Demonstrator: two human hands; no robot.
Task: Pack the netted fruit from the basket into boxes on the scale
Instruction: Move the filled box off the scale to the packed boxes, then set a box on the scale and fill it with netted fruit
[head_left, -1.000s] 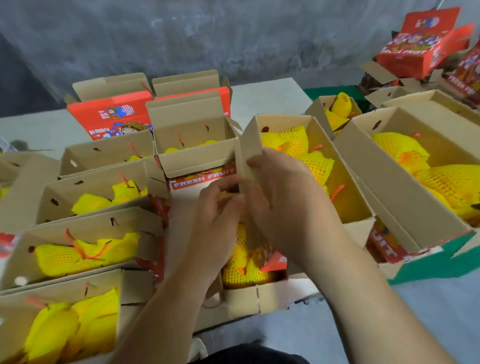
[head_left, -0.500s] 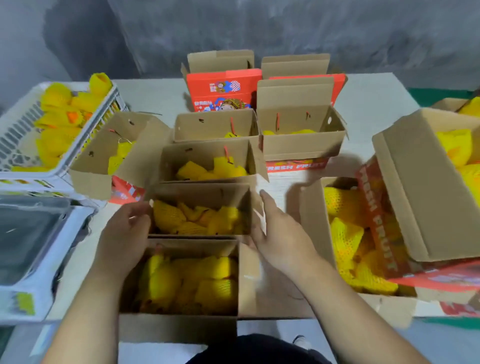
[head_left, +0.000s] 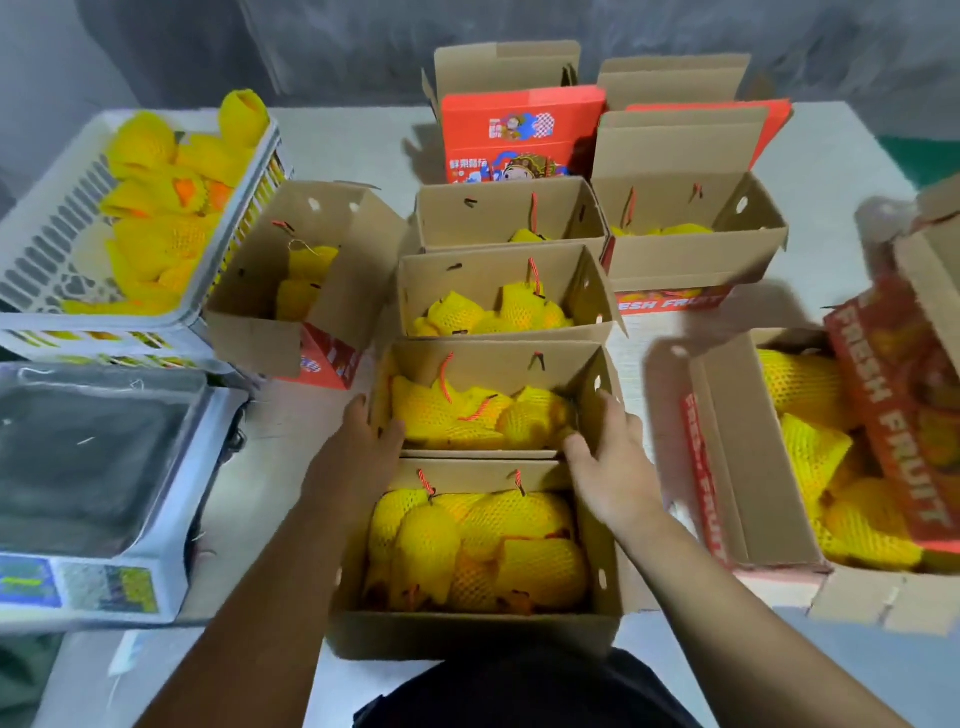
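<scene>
A row of open cardboard boxes runs away from me, each with yellow netted fruit inside. My left hand (head_left: 363, 441) lies flat against the left wall of the second box (head_left: 493, 364), thumb at its near corner. My right hand (head_left: 608, 462) lies against that box's right wall, thumb on its near right corner. The nearest box (head_left: 467, 631) is full of netted fruit (head_left: 478, 545). A white basket (head_left: 47, 260) at the far left holds more netted fruit (head_left: 156, 244). The scale (head_left: 93, 467), its platform bare, sits at the near left.
A tilted open box (head_left: 244, 332) stands between basket and row. Two red printed boxes (head_left: 519, 130) stand at the back. On the right, a box (head_left: 691, 260) labelled FRESH FRUIT and a large box (head_left: 743, 467) of netted fruit crowd the grey table (head_left: 343, 150).
My view swung left from the right-hand boxes to the centre row. Both hands left a box flap, passed the nearest box's sides and now rest on the second box.
</scene>
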